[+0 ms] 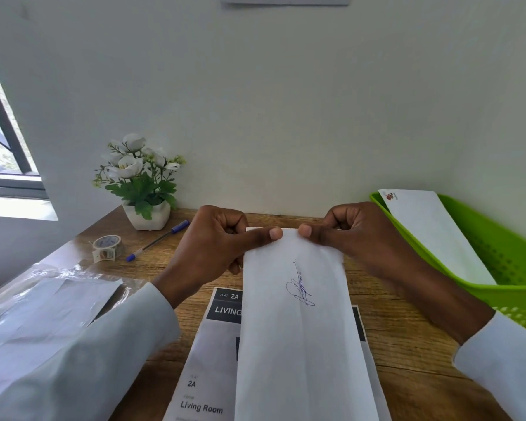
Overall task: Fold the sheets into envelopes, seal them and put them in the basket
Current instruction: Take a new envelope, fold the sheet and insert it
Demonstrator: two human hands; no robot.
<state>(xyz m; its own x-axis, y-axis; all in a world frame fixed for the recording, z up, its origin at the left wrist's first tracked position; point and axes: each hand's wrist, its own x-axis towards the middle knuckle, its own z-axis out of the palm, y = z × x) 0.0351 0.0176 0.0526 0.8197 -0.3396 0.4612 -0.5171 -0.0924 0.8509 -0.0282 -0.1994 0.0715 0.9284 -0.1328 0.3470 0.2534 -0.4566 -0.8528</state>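
Note:
A long white envelope [298, 329] with a blue signature on it is held up lengthwise above the table. My left hand [216, 250] pinches its far end from the left, thumb on top. My right hand [356, 235] pinches the same end from the right, thumb tips almost meeting. Under it lie printed sheets [207, 360] reading "Living Room" and "2A". At the right stands a green basket [510, 268] with one white envelope [431, 232] leaning inside it.
A tape roll [108, 246] and a blue pen [158, 240] lie at the back left, near a white pot of flowers [143, 183]. A clear plastic pack of envelopes [43, 308] lies at the left. The wooden table [407, 344] meets a wall behind.

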